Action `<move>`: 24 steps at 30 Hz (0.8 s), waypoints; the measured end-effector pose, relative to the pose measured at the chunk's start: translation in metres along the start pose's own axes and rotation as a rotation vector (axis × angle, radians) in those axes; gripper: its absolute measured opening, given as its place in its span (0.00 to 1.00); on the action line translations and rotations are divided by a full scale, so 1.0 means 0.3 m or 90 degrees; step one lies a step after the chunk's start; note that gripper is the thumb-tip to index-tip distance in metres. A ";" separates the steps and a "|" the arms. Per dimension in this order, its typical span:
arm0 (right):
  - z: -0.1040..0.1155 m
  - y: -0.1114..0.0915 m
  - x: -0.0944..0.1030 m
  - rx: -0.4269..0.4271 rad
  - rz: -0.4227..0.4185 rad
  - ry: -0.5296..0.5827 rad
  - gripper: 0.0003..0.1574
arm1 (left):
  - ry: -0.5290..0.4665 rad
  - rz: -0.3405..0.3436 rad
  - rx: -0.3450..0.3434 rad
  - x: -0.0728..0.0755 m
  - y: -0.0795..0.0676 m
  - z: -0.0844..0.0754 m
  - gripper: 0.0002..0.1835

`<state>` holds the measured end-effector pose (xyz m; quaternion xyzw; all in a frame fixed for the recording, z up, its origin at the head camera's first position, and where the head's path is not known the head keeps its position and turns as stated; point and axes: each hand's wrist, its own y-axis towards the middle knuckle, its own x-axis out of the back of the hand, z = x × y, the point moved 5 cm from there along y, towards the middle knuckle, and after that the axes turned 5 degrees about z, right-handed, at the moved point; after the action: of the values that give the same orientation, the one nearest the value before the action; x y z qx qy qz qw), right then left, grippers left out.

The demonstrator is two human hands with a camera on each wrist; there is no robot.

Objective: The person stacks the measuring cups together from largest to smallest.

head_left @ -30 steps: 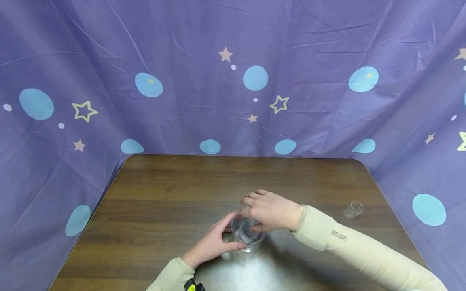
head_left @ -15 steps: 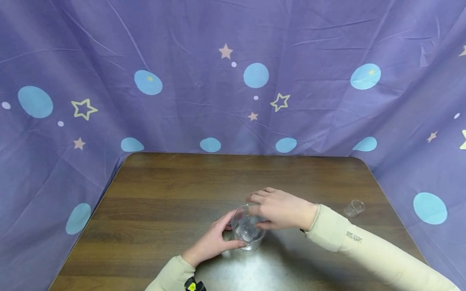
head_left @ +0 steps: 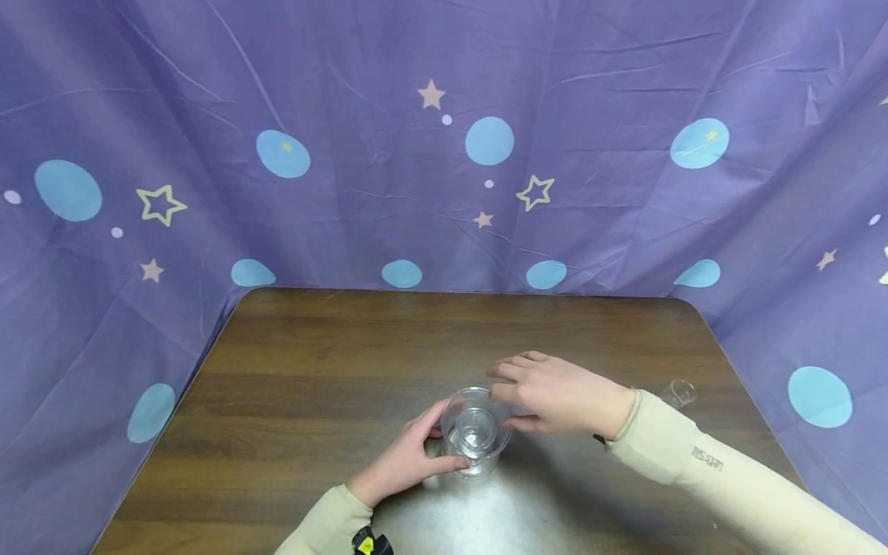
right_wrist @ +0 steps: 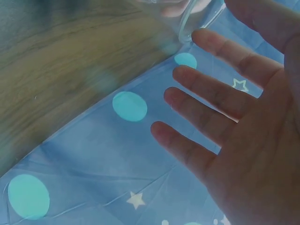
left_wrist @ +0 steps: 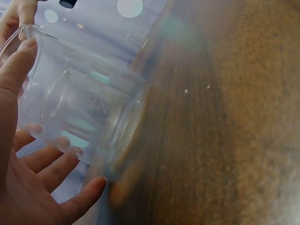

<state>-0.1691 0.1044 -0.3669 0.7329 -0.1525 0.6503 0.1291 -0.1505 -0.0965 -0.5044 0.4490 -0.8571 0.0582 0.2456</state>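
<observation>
A large clear glass beaker [head_left: 483, 467] stands upright on the table near its front middle. Inside it sits a smaller clear beaker [head_left: 476, 428], which also shows through the glass in the left wrist view. My left hand [head_left: 405, 461] grips the large beaker from the left, thumb at the rim and fingers round the far side. Just right of the rim is my right hand [head_left: 558, 395], palm side down with nothing in it. The right wrist view shows its spread fingers [right_wrist: 206, 112], the fingertips close by the beaker's rim [right_wrist: 184, 28].
Another small clear beaker [head_left: 683, 393] is at the right of the wooden table [head_left: 312, 370], partly hidden behind the right sleeve [head_left: 666, 443]. A purple curtain [head_left: 375, 154] with stars and blue dots borders the table's back and sides.
My right hand has drawn up and to the right, its fingers coming out from over the large beaker's mouth. My left hand keeps its grip in the same place.
</observation>
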 end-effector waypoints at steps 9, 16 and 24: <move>-0.035 -0.061 0.011 -0.031 -0.002 0.005 0.22 | -0.004 -0.001 0.011 -0.002 -0.003 -0.002 0.48; -0.055 -0.104 0.018 -0.046 -0.019 0.004 0.23 | -0.007 -0.001 0.031 -0.005 -0.005 0.005 0.49; -0.076 -0.150 0.022 -0.069 -0.014 0.018 0.22 | -0.009 -0.003 0.030 -0.006 -0.006 0.007 0.48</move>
<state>-0.1716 0.1543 -0.3572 0.7174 -0.1773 0.6498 0.1779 -0.1490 -0.0968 -0.5074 0.4573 -0.8561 0.0744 0.2289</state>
